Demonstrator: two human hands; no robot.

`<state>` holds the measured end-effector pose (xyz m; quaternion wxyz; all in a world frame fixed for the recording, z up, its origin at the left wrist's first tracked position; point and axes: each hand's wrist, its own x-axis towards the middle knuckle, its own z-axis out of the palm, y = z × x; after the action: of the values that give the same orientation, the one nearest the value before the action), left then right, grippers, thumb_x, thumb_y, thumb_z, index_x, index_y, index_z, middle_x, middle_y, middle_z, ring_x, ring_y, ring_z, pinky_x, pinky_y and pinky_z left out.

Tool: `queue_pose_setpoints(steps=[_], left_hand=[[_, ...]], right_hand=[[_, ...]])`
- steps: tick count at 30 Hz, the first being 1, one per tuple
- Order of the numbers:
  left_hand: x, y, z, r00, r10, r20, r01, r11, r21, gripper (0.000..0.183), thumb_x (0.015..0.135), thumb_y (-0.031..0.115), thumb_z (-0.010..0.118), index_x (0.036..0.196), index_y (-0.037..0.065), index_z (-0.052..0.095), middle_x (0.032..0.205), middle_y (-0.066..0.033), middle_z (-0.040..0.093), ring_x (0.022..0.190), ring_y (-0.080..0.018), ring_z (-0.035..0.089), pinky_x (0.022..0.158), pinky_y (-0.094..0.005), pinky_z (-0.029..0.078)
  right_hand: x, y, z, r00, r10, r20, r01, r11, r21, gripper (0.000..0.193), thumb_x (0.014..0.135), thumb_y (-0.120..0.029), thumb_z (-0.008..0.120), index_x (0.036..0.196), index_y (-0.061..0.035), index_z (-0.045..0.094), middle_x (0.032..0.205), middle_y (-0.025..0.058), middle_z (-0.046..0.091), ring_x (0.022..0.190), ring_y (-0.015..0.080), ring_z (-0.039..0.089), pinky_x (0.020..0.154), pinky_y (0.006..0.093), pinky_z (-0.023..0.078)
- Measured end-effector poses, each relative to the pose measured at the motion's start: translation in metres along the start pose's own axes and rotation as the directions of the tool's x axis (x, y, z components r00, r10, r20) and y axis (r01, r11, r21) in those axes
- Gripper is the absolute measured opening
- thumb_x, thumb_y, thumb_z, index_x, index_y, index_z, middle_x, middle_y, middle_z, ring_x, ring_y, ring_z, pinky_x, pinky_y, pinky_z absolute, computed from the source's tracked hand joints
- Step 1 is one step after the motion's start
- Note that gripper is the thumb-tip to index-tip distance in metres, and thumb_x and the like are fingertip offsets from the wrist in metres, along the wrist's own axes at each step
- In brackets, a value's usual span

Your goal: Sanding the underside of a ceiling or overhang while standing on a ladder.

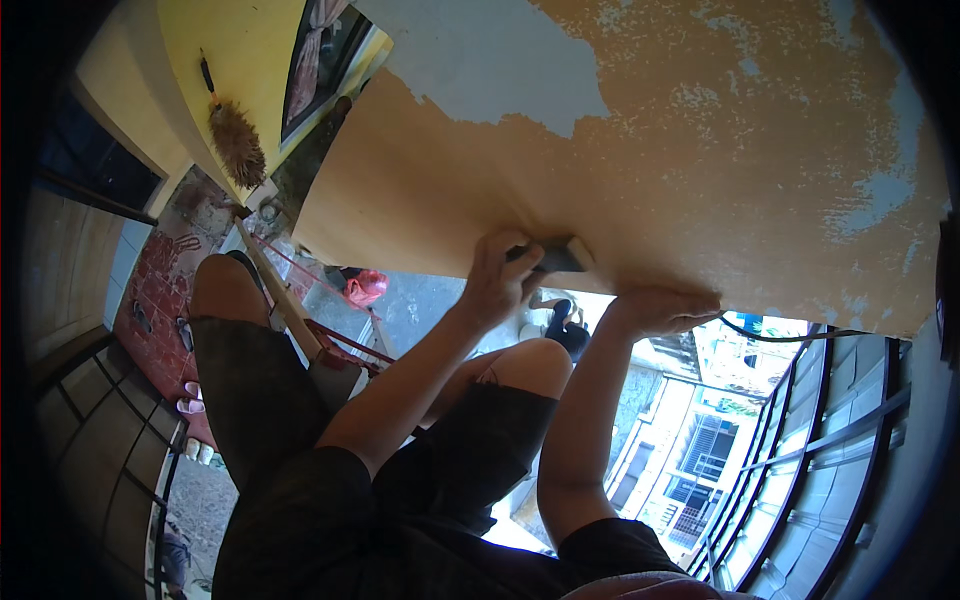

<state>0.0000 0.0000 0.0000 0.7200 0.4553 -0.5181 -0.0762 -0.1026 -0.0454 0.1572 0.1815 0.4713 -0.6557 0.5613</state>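
A broad brown panel (430,190) with pale blue-grey patches spans the upper half of the view. Against its face, near the lower edge, my left hand (498,272) grips a small dark sanding block (560,256) with a pale end. The fingers wrap round the block's left part and partly hide it. To the right, my right hand (665,308) rests along the panel's lower edge, fingers stretched out flat. Its fingertips lie close to the end of a black cable (790,337); whether they touch it I cannot tell.
My bent knees (535,370) are below the panel, beside a wooden beam (280,290) with red parts. A feather duster (237,140) hangs on the yellow wall at left. Far below are a red tiled floor (150,290), slippers, and a pink bag (366,287). Metal railings (810,450) run at right.
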Motion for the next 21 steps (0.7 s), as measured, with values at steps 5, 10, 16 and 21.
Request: queue_pose_setpoints(steps=[5, 10, 16, 21], left_hand=[[-0.008, -0.026, 0.012, 0.995, 0.053, -0.089, -0.056, 0.998, -0.034, 0.072, 0.065, -0.001, 0.081, 0.122, 0.017, 0.042, 0.114, -0.0155, 0.043, 0.101, -0.0329, 0.047, 0.076, -0.0385, 0.048], [0.024, 0.011, 0.01, 0.998, -0.06, -0.021, 0.058, 0.995, -0.076, 0.058, 0.061, 0.008, 0.085, 0.11, 0.013, 0.054, 0.112, -0.0133, 0.046, 0.099, -0.0325, 0.049, 0.08, -0.0408, 0.046], [-0.002, -0.018, 0.011, 0.996, -0.006, -0.089, -0.002, 0.997, -0.08, 0.058, 0.061, 0.007, 0.085, 0.11, 0.012, 0.054, 0.11, -0.014, 0.046, 0.098, -0.0319, 0.048, 0.078, -0.0404, 0.046], [0.026, 0.003, 0.004, 0.999, -0.002, -0.052, -0.001, 0.998, -0.055, 0.056, 0.064, 0.007, 0.083, 0.111, 0.012, 0.052, 0.11, -0.015, 0.044, 0.098, -0.0335, 0.048, 0.079, -0.0406, 0.045]], right_hand=[[-0.001, -0.024, 0.011, 0.996, 0.077, 0.038, -0.083, 0.971, 0.224, 0.082, 0.089, -0.069, 0.017, 0.145, -0.0078, 0.02, 0.138, 0.0241, 0.034, 0.121, 0.0424, 0.045, 0.09, 0.0572, 0.049], [0.005, 0.015, 0.007, 0.991, -0.116, -0.06, 0.105, 0.98, -0.171, 0.076, 0.093, -0.062, 0.017, 0.146, -0.0072, 0.017, 0.143, 0.0232, 0.029, 0.127, 0.0401, 0.039, 0.097, 0.0558, 0.044], [0.004, 0.009, 0.006, 0.992, -0.129, 0.014, 0.128, 0.99, 0.052, 0.077, 0.091, -0.052, 0.037, 0.14, 0.0021, 0.013, 0.127, 0.0379, 0.035, 0.112, 0.0472, 0.052, 0.085, 0.0477, 0.056], [0.001, 0.01, 0.007, 0.913, -0.397, -0.091, 0.343, 0.87, -0.354, 0.074, 0.094, -0.058, 0.023, 0.139, 0.0005, 0.02, 0.125, 0.0275, 0.041, 0.109, 0.0374, 0.056, 0.077, 0.0431, 0.06]])
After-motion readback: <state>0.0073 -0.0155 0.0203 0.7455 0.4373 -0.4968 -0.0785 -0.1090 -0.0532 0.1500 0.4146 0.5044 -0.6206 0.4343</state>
